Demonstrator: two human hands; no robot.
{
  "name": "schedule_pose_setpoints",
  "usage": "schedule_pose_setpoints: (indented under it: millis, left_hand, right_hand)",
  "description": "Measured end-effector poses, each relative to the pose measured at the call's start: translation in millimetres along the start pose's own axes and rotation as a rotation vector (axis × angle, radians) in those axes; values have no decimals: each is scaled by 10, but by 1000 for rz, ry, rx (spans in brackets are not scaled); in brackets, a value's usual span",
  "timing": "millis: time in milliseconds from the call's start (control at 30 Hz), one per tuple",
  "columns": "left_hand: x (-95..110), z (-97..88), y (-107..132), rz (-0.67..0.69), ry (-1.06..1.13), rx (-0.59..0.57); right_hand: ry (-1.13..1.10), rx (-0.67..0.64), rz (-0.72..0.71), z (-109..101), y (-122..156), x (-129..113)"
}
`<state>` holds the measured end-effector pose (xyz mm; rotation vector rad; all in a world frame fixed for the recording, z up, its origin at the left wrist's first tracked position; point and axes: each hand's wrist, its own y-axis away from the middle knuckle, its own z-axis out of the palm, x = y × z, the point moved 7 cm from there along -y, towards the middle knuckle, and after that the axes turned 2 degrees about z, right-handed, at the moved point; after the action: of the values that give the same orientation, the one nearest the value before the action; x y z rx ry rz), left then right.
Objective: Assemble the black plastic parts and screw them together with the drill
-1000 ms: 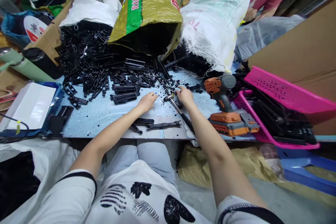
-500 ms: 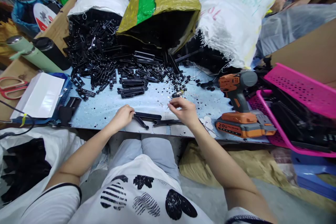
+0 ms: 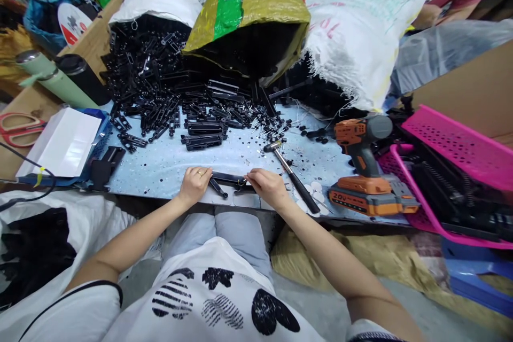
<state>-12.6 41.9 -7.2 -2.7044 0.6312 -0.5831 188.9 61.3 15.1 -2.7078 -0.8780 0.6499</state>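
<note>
One slim, straight, plain black bar (image 3: 227,177) between both hands (image 3: 195,184).

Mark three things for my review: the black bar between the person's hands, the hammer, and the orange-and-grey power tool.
Black bar (image 3: 227,177): head view, middle of its visible length.
Hammer (image 3: 295,181): head view, on its black grip.
Power tool (image 3: 365,161): head view, on its dark handle.

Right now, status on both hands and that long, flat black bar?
Left hand pinching left end of long, flat black bar. Right hand at other end, grip unclear. Black-handled metal hammer lying to its right.
</note>
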Motion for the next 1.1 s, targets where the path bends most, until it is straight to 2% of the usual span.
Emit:
schedule_pose_setpoints:
  millis: [100,233,333,433,533,600,667,733,800,833,900,1000,1100]
  left_hand:
    - [4,-4,-32,12,-27,-2]
    - [10,-3,-41,5,-9,-2]
    - [11,-8,-37,-1,5,1]
    - [14,-18,-33,-1,1,8]
    - [11,-24,-16,4,0,7]
    - [5,-30,5,5,13,7]
    - [1,-40,22,-1,18,16]
    - [20,-53,20,-6,-5,34]
    - [107,-42,-15,36,-42,22]
    - [185,-17,-45,84,-56,-7]
    - [372,69,-112,201,-73,-109]
    - [578,230,-199,300,-88,-290]
    - [622,342,-251,314,-92,-395]
  right_hand:
    - [97,-35,-71,11,30,-70]
    - [113,-4,-77,33,46,-66]
    - [43,-42,-102,146,35,-81]
    - [-85,-44,-8,176,74,-22]
    - [-227,-98,180,-7,351,175]
    - [-269,-296,299,-194,701,340]
    - [-177,-565,401,-403,1103,485]
    - [57,-577,523,-691,1305,615]
    - [161,-394,530,-848,1195,554]
    - [135,-289,472,-826,1052,450]
    - [20,-143,271,-605,709,187]
    - [0,-132,-4,-62,359,-50]
    - [5,-155,-93,311,302,37]
